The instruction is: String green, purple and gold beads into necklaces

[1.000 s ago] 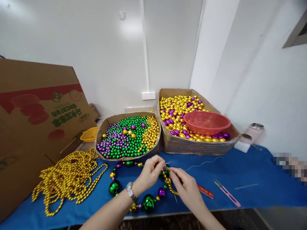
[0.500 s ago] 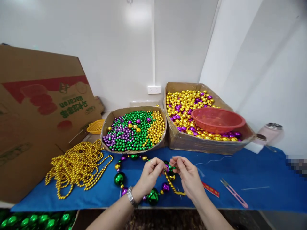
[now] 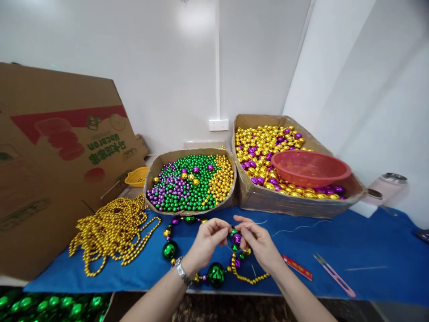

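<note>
Above the blue cloth, my left hand (image 3: 211,237), a metal watch on its wrist, is closed in a pinch at the end of a bead necklace (image 3: 216,274) of green, purple and gold balls. Opposite it, my right hand (image 3: 259,241) pinches a clear thread (image 3: 261,222) close to a purple bead (image 3: 237,240) and small green beads. The index finger of that hand is raised. A short strand of gold beads (image 3: 251,281) hangs below the fingers onto the cloth. The fingertips partly hide the thread between my hands.
A box of small beads (image 3: 191,192) and a box of larger beads (image 3: 291,201) holding a red bowl (image 3: 311,167) stand behind. Gold bead strands (image 3: 110,232) lie left, by a large carton (image 3: 67,179). Pink thread snips (image 3: 335,275) and a red strip (image 3: 297,267) lie right.
My fingertips have shifted slightly; the right index finger has lifted away from its thumb. The purple and green beads between my hands show more clearly. The whole view has shifted a little.
</note>
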The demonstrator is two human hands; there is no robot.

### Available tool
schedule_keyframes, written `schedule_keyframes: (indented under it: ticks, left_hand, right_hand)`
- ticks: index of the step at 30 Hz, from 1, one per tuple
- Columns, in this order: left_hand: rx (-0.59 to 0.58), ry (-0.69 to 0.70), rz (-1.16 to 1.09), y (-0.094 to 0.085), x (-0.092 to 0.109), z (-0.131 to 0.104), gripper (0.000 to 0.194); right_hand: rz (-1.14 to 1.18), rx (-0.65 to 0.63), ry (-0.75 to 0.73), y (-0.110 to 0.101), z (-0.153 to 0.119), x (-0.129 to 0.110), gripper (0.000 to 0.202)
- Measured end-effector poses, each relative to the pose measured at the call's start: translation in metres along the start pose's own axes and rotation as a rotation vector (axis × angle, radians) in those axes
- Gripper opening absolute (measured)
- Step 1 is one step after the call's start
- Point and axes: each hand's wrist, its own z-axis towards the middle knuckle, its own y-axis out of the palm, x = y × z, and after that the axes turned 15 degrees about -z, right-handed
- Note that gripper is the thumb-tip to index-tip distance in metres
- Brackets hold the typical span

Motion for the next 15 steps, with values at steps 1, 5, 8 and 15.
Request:
schedule_keyframes:
  ticks: [1, 5, 8, 15]
  left_hand:
    - [-0.005, 0.003, 0.003, -0.001, 0.001, 0.0, 0.027]
    - [-0.038, 0.005, 0.021, -0.003, 0.002, -0.001, 0.028]
    - [-0.04, 0.005, 0.009, -0.005, 0.001, -0.001, 0.029]
    - [-0.049, 0.02, 0.062, -0.002, 0.008, -0.007, 0.024]
  right_hand:
    - [-0.003, -0.027, -0.009, 0.0, 0.001, -0.002, 0.033]
    - [0.027, -0.142, -0.04, 0.002, 0.005, -0.008, 0.034]
    - [0.029, -0.188, -0.039, 0.004, 0.008, -0.011, 0.036]
    - [-0.082, -0.121, -0.018, -0.001, 0.014, -0.016, 0.035]
